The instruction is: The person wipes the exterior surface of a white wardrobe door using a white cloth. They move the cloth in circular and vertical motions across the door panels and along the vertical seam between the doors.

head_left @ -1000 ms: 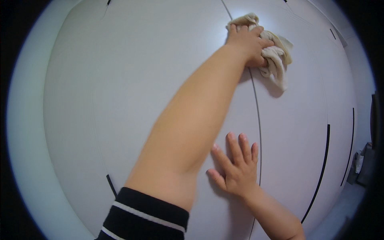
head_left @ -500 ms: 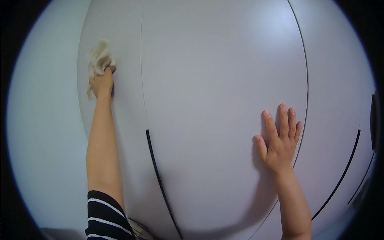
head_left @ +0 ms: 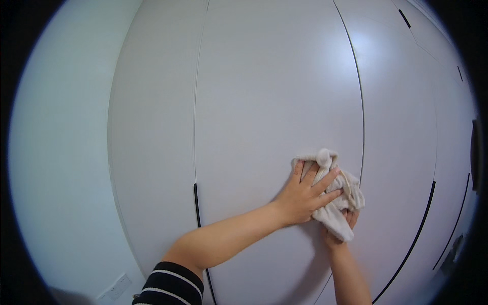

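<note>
A cream-white crumpled cloth (head_left: 333, 221) is bunched up in front of the pale cabinet door (head_left: 274, 101), right of its middle. My left hand (head_left: 302, 198) reaches across from the left and has hold of the cloth, its fingers apart and sunk among the folds. Below and to the right, my right hand (head_left: 335, 239) meets the cloth's lower side. Its fingers look bent against the fabric, though folds cover much of them and the thumb does not show.
A long black handle strip (head_left: 197, 203) runs down the door seam at left, and another black handle strip (head_left: 422, 223) lines a door at right. A pale wall (head_left: 61, 152) borders the cabinet, with a socket plate (head_left: 118, 287) low down.
My left hand has brought the cloth from the upper left door across to my right hand. My right hand, flat on the door before, now sits lower, partly under the cloth. The view has shifted.
</note>
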A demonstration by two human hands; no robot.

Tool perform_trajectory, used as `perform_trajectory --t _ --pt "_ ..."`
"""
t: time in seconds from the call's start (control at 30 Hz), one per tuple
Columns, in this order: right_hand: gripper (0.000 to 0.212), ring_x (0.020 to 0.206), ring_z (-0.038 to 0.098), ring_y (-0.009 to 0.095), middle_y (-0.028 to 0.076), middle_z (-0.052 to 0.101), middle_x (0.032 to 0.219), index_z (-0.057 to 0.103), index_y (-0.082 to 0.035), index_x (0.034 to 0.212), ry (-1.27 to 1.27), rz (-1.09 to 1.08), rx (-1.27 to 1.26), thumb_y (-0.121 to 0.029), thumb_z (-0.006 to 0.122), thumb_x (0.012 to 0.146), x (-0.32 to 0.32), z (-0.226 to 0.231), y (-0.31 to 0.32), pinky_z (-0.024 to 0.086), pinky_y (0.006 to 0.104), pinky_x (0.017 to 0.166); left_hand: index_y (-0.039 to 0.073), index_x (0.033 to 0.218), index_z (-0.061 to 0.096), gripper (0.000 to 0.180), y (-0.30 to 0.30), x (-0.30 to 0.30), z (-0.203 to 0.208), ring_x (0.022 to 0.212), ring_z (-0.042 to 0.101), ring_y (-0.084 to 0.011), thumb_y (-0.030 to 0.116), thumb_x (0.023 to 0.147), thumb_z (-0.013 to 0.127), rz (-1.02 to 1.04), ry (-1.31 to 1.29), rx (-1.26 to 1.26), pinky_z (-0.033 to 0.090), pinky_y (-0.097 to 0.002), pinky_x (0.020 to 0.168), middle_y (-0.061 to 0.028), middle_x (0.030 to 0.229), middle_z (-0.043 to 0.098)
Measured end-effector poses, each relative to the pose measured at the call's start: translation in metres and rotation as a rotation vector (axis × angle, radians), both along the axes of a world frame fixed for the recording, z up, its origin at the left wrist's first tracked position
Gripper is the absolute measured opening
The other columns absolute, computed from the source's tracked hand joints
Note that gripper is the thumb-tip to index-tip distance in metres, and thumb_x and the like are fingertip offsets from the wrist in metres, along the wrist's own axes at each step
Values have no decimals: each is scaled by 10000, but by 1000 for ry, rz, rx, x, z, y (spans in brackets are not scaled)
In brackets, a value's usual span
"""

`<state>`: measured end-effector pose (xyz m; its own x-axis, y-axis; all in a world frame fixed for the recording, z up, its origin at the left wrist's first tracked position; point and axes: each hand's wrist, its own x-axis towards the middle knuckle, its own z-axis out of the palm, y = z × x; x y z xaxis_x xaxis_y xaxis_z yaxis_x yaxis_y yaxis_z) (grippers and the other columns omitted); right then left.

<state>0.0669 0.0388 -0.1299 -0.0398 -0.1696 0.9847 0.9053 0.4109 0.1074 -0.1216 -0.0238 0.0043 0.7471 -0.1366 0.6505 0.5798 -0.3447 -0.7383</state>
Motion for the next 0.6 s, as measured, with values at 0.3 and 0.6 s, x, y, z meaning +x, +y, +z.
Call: perform_trajectory --t 0.3,0.6 --pt "645 1457 236 383 232 321 1536 409 9 1437 4 -84 -176 -443 412 977 -18 -38 -37 78 509 1191 258 1491 390 814 -32 -192 225 1412 296 -376 466 772 710 405 -880 263 274 -540 1116 -152 1556 272" --pt "633 1457 233 389 232 313 1540 380 7 1455 11 -160 -212 -427 383 994 3 -40 -38 86 515 1188 5 1507 213 863 -37 -169 59 1384 305 -397 515 898 551 287 -770 -204 220 -474 1160 -242 1489 331"
